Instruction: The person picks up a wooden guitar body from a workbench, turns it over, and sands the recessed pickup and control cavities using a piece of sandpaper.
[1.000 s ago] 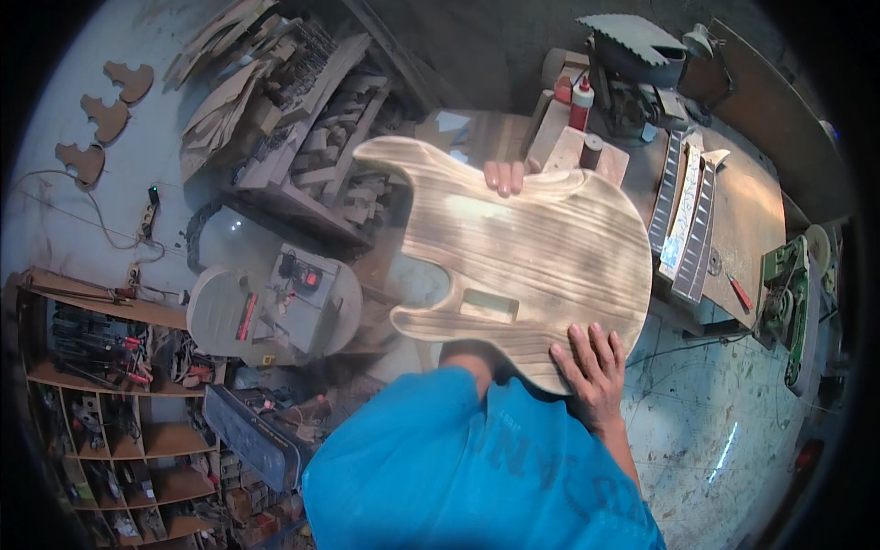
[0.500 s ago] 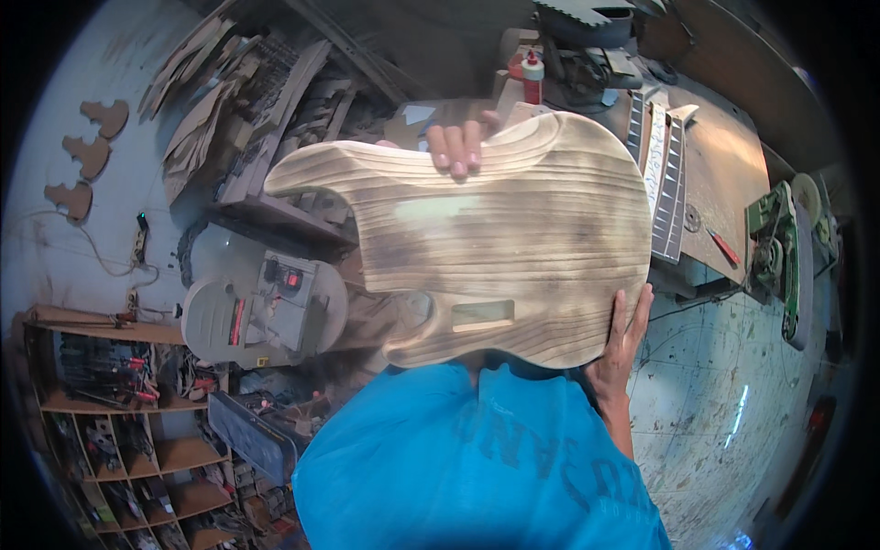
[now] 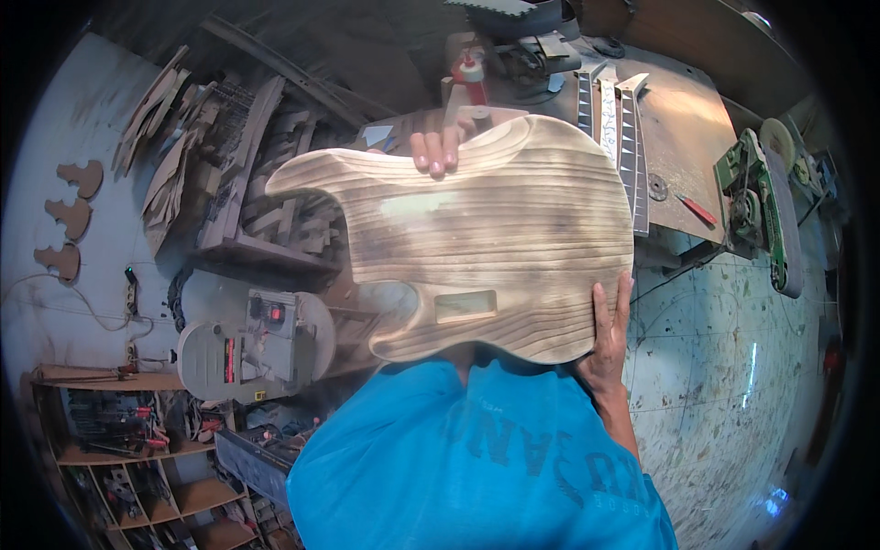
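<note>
A wooden electric guitar body (image 3: 513, 238) with dark streaked grain is held up in front of my chest, its broad face toward the view. It has curved horns on the left and a rectangular cutout near its lower edge. My left hand (image 3: 434, 152) curls its fingers over the far edge; its arm is hidden behind the wood. At the lower right rim, my right hand (image 3: 608, 335) grips the body with fingers extended along the edge, the thumb hidden. A pale glare patch lies on the upper left part of the face.
A workbench (image 3: 678, 119) at the far right bears guitar necks (image 3: 632, 156), a red-handled tool (image 3: 697, 210) and a glue bottle (image 3: 471, 81). Beside it stands a green belt sander (image 3: 752, 192). On the left are a grey machine (image 3: 202, 362), a tool shelf (image 3: 192, 449) and stacked wood pieces (image 3: 170, 183).
The view has shifted, so the bench and necks appear farther left. The guitar body sits slightly more to the left in view; both hands keep their hold on it.
</note>
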Action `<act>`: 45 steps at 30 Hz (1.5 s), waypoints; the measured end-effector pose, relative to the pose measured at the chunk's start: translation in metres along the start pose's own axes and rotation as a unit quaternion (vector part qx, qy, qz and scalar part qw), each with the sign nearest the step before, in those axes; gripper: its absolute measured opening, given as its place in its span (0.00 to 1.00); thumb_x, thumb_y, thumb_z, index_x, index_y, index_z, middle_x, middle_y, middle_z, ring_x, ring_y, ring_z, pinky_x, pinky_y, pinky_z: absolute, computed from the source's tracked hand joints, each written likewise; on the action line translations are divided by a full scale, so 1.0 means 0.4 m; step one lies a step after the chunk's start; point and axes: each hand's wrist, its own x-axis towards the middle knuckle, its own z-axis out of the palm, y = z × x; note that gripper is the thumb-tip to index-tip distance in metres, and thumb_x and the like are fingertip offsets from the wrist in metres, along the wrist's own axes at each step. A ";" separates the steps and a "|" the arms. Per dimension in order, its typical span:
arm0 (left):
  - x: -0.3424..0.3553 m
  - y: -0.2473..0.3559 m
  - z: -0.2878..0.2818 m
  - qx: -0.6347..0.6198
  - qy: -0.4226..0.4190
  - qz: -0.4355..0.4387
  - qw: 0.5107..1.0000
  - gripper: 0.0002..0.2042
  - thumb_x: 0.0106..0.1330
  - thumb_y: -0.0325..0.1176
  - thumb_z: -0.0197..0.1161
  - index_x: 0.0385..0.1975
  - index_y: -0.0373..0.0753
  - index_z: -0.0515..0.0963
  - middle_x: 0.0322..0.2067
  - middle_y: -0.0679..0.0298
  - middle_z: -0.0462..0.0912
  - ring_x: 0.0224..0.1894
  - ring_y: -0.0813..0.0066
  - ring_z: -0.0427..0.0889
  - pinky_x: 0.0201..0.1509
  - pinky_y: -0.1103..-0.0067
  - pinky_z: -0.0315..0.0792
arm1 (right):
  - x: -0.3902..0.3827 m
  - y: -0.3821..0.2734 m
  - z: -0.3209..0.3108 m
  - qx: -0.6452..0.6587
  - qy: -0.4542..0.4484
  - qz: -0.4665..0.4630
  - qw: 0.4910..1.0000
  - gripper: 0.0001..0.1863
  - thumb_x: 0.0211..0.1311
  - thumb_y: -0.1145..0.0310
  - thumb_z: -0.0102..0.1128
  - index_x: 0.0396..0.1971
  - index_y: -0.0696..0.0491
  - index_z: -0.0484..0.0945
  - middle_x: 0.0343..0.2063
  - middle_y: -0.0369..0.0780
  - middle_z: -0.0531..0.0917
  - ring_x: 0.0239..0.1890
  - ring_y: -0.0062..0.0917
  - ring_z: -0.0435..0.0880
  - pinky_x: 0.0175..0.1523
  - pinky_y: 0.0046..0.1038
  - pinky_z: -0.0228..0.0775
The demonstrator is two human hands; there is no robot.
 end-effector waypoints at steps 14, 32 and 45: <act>0.046 -0.006 -0.089 -0.075 -0.041 0.020 0.996 0.45 0.71 0.74 0.21 0.44 0.38 0.78 0.41 0.58 0.84 0.55 0.62 0.78 0.80 0.59 0.44 | 0.030 -0.084 0.084 -0.063 0.037 0.036 0.997 0.52 0.48 0.63 0.81 0.74 0.48 0.61 0.77 0.57 0.47 0.78 0.57 0.47 0.78 0.52 0.52; -0.070 -0.128 -0.124 -0.328 0.080 -0.067 0.939 0.45 0.73 0.72 0.23 0.39 0.36 0.80 0.37 0.56 0.86 0.48 0.62 0.80 0.79 0.63 0.47 | -0.071 -0.330 0.332 -0.155 0.157 0.242 0.945 0.41 0.60 0.74 0.69 0.74 0.50 0.62 0.76 0.58 0.49 0.77 0.55 0.51 0.77 0.47 0.55; -0.076 -0.210 -0.005 -0.407 0.158 -0.173 0.883 0.42 0.74 0.71 0.25 0.38 0.38 0.79 0.36 0.59 0.83 0.48 0.63 0.77 0.77 0.65 0.48 | -0.156 -0.402 0.308 -0.191 0.259 0.272 0.907 0.35 0.57 0.71 0.71 0.67 0.48 0.74 0.71 0.55 0.65 0.71 0.52 0.67 0.74 0.48 0.62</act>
